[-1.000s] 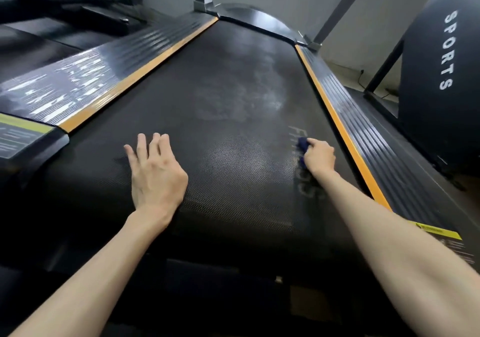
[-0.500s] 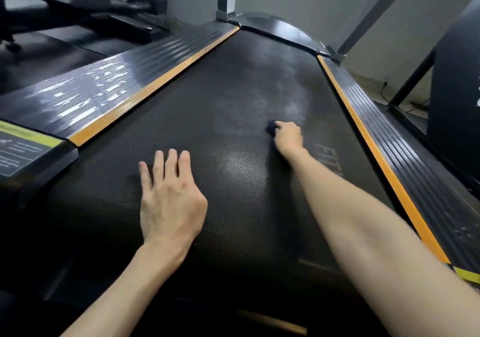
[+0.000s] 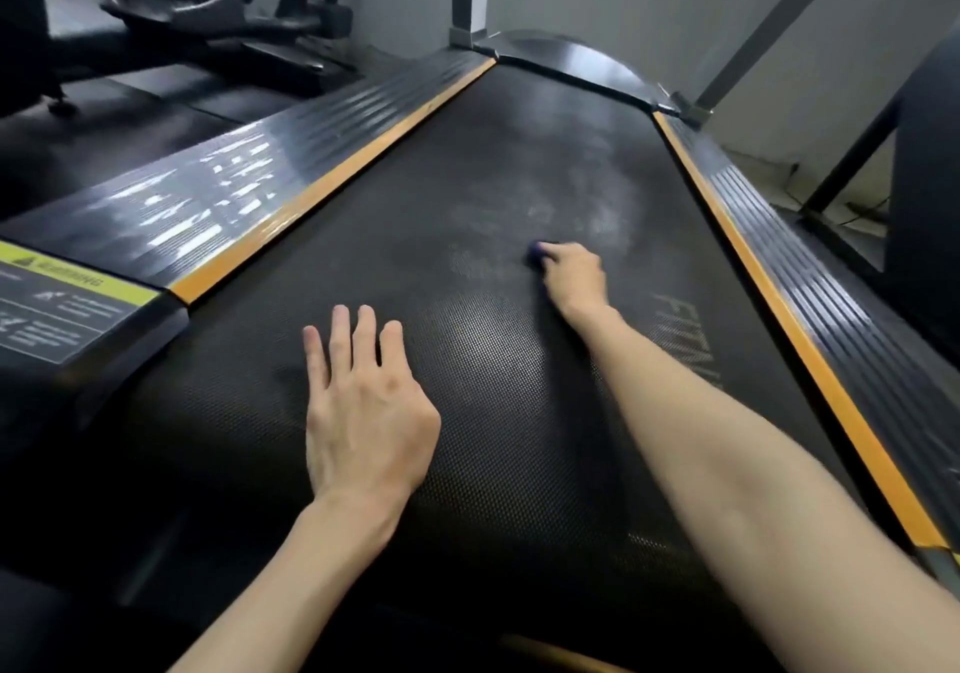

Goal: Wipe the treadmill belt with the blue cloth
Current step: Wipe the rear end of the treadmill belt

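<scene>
The black textured treadmill belt [image 3: 493, 163] fills the middle of the view, with a pale dusty patch further up. My right hand [image 3: 574, 272] reaches out over the belt's middle and grips a small bunched blue cloth [image 3: 536, 251], pressed against the belt; only a dark blue edge of it shows past my fingers. My left hand [image 3: 363, 407] lies flat on the near part of the belt, fingers straight and together, holding nothing.
Orange-edged ribbed side rails run along the left [image 3: 311, 194] and right [image 3: 769, 277] of the belt. A warning label [image 3: 57, 303] sits on the near left corner. Another exercise machine [image 3: 197, 23] stands at the back left. A dark panel [image 3: 930, 194] rises on the right.
My right hand has carried the cloth from near the right rail to the belt's middle and further up. My left hand has stayed flat in place. The view has shifted forward.
</scene>
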